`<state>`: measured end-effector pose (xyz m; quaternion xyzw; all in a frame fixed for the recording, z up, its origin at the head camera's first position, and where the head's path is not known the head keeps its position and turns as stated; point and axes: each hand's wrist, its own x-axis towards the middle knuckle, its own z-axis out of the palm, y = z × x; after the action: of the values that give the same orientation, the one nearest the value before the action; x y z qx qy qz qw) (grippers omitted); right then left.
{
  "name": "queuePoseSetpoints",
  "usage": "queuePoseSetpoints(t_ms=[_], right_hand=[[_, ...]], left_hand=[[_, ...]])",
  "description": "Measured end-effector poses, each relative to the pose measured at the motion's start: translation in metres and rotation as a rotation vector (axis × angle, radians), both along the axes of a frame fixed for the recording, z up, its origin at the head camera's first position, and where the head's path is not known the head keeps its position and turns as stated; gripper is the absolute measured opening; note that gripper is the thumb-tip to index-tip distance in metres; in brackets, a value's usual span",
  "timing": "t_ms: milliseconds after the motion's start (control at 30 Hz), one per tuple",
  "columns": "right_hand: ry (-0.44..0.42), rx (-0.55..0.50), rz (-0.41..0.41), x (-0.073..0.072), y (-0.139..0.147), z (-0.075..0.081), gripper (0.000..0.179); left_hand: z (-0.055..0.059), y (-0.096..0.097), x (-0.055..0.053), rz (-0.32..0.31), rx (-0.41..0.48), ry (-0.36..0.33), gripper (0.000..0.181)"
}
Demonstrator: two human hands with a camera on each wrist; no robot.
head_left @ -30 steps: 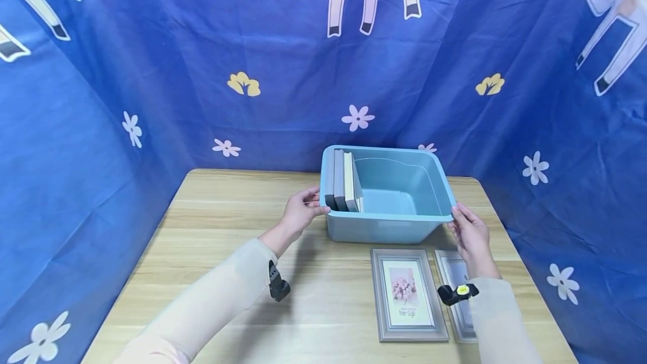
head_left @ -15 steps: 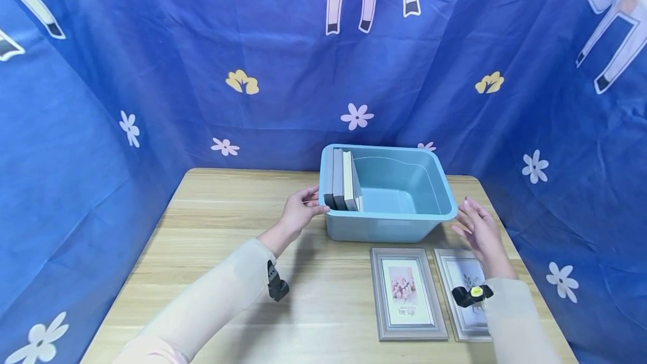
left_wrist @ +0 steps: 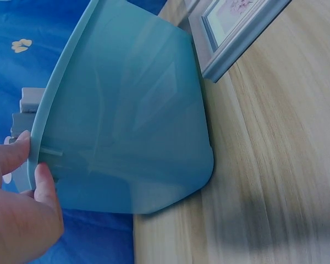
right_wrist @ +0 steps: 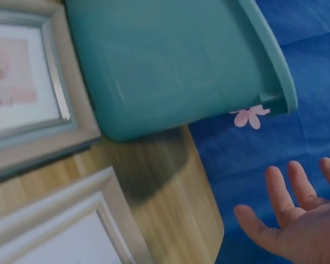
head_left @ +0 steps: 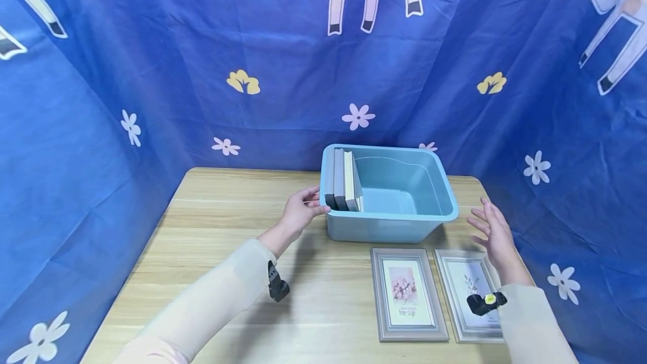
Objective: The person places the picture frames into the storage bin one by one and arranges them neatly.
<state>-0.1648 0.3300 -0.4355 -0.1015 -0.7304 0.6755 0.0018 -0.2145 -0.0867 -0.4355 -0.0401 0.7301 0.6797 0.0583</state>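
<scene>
A light blue plastic bin [head_left: 384, 229] stands at the back of the table. My left hand [head_left: 299, 212] pinches the rim at its front left corner; the left wrist view shows thumb and fingers on either side of the rim [left_wrist: 63, 77]. Several book-like slabs [head_left: 343, 180], grey and cream, stand upright against the bin's left inner wall. To the right of the bin, my right hand [head_left: 497, 237] is apart from it, fingers spread and holding nothing. In the right wrist view this hand [right_wrist: 302, 220] shows loosely bent fingers below the bin [right_wrist: 170, 60].
In front of the bin lie two picture frames: a grey one with a pink flower print [head_left: 408, 296] and a paler one with a plant print [head_left: 467, 291], partly covered by the right wrist. Blue patterned cloth [head_left: 283, 72] hangs behind the wooden table [head_left: 217, 223] and along its sides.
My right hand has let go of the bin's front right corner and moved away to the right, uncovering more of the paler frame. My left hand keeps its hold on the rim.
</scene>
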Motion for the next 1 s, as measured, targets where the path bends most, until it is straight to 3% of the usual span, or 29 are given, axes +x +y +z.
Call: queuePoseSetpoints(t_ms=[233,467,567,767,1000], right_hand=[[0.047,0.225,0.046,0.006,0.007,-0.008,0.067],[0.202,0.483,0.040,0.010,0.012,-0.025,0.063],[0.226,0.589,0.021,0.011,0.015,-0.034,0.067],[0.131,0.825,-0.059,0.014,0.016,-0.050,0.080],[-0.014,0.919,-0.095,0.019,0.013,-0.066,0.095]], left_hand=[[0.000,0.001,0.000,-0.001,0.012,0.001,0.063],[0.000,0.002,0.001,0.003,0.002,0.003,0.064],[0.000,0.002,0.001,0.005,0.002,0.004,0.064],[-0.001,0.002,0.000,0.005,0.005,0.002,0.064],[-0.003,0.001,-0.001,0.007,0.016,-0.001,0.063]])
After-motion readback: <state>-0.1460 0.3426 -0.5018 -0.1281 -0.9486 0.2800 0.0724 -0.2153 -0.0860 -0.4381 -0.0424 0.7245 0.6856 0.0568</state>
